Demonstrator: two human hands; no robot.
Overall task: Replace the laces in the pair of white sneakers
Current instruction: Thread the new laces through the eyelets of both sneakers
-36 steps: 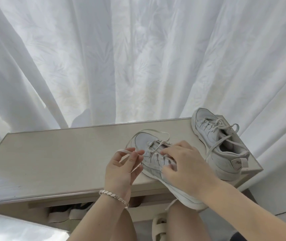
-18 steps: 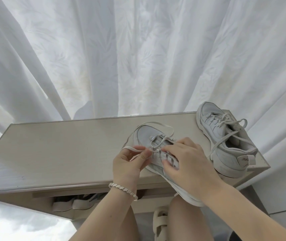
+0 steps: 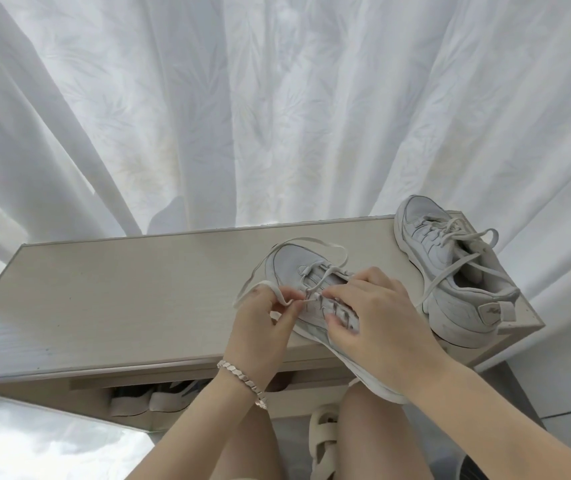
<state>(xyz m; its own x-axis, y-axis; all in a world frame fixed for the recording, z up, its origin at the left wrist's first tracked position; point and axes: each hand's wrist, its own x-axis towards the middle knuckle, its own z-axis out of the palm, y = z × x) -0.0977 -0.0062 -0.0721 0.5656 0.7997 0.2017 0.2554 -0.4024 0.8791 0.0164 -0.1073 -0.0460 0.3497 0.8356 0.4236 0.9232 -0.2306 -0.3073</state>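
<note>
Plainly, the near sneaker (image 3: 287, 268) overhung the front edge of the cabinet (image 3: 121, 289), its lace (image 3: 276, 293) pinched near an eyelet by the left hand (image 3: 260, 323) while the right hand (image 3: 377, 320) gripped the upper. A sharp tug might have dragged it off; the second sneaker (image 3: 450, 271) sat just beside, laced.

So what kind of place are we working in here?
Probably a home, near a window: a low wooden shoe cabinet with shoes stored underneath, sheer white curtains behind it, and a sandal on the person's foot.
</note>
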